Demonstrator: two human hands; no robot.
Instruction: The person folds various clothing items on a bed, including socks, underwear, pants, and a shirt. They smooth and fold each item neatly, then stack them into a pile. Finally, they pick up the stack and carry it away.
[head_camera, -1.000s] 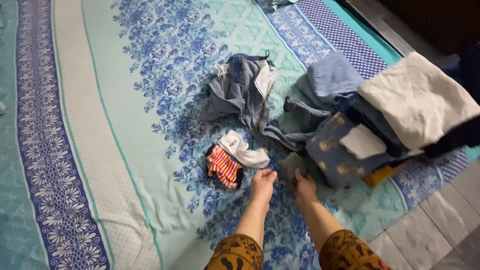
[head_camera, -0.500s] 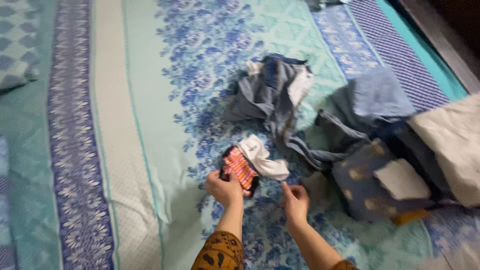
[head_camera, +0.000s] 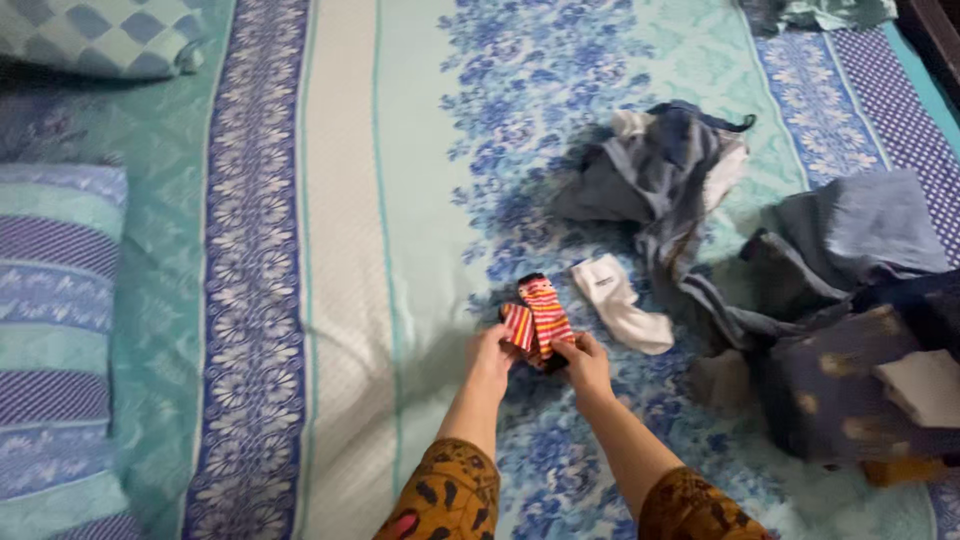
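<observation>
I see both hands at striped socks (head_camera: 535, 318), frame centre on bedsheet (head_camera: 420, 200). Left hand (head_camera: 490, 352) and right hand (head_camera: 583, 360) fingers pinching lower end (long axis points up-frame). White sock (head_camera: 620, 305) just right, apart.

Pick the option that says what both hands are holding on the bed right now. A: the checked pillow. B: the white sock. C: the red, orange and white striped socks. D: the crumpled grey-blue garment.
C: the left hand and the right hand both grip the red, orange and white striped socks, while the white sock lies untouched on the blue floral bedsheet just beyond the right hand.
</observation>
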